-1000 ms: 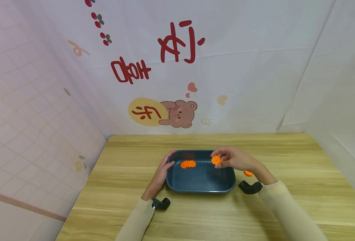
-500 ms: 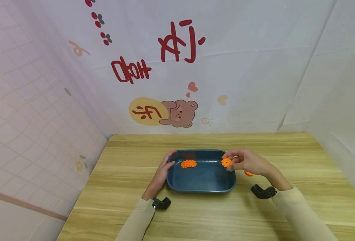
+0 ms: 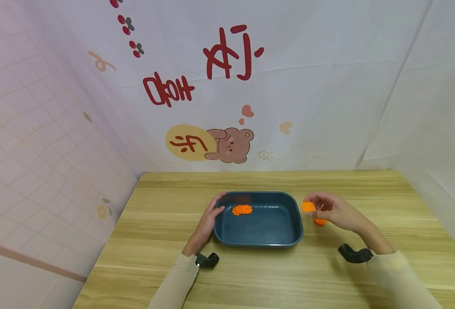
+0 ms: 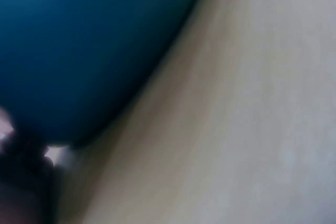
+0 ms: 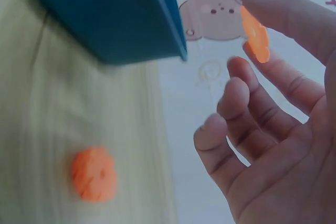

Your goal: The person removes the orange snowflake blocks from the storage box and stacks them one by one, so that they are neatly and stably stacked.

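My right hand [image 3: 337, 211] pinches an orange notched plastic disc [image 3: 308, 207] between thumb and index finger, above the table just right of a dark blue tray [image 3: 258, 245]. In the right wrist view the pinched disc [image 5: 255, 34] shows nearly edge-on, the other fingers loosely bent. A small stack of orange discs [image 5: 94, 174] lies on the table below this hand; the fingers partly cover it in the head view. My left hand [image 3: 207, 223] holds the tray's left side, thumb over the rim. More orange discs [image 3: 242, 210] lie overlapping inside the tray, near its far left.
The wooden table [image 3: 165, 206] runs back to a white printed wall cloth [image 3: 308, 86] and has another cloth on its left. A black wrist mount [image 3: 207, 260] sits on the left wrist, and another black mount [image 3: 355, 254] on the right.
My right hand has moved right with the pinched disc, from over the tray to beyond its right rim. The left hand and the tray have stayed put.
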The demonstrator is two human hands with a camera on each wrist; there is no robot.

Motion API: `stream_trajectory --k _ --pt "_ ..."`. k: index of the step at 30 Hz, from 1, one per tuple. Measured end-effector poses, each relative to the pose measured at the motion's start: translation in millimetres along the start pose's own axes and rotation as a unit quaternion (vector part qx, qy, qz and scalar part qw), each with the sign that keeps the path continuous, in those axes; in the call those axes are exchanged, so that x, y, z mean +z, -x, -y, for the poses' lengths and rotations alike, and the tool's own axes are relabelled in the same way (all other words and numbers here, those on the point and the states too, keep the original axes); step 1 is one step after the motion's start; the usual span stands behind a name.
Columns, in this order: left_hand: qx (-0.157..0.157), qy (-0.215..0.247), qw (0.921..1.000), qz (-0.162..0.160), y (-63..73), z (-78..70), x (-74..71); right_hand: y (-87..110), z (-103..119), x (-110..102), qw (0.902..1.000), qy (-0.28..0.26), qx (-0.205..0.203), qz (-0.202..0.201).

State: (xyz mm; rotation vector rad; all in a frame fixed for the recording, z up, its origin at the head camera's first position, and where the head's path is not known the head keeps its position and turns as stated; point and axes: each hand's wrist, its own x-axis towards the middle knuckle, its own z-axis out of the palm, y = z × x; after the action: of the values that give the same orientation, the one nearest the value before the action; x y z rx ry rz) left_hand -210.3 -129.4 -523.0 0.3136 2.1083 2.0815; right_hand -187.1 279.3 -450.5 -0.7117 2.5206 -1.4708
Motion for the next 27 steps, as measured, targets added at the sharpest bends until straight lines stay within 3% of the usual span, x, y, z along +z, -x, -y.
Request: stream_trajectory --k 9,19,27 --pt "-0.006 0.002 1.0000 0.000 -0.4 -0.4 -0.4 18.2 -17.5 -3.8 0.9980 0.045 -0.001 -0.045" --pt "-0.008 0.003 1.0000 0.001 0.6 1.8 -1.0 30.2 -34.4 -6.0 0.9960 0.047 0.030 -0.070" --pt "-0.010 0.006 0.9999 0.002 -0.2 3.2 -1.8 37.2 -51.6 -3.2 0.9954 0.034 0.061 -0.066"
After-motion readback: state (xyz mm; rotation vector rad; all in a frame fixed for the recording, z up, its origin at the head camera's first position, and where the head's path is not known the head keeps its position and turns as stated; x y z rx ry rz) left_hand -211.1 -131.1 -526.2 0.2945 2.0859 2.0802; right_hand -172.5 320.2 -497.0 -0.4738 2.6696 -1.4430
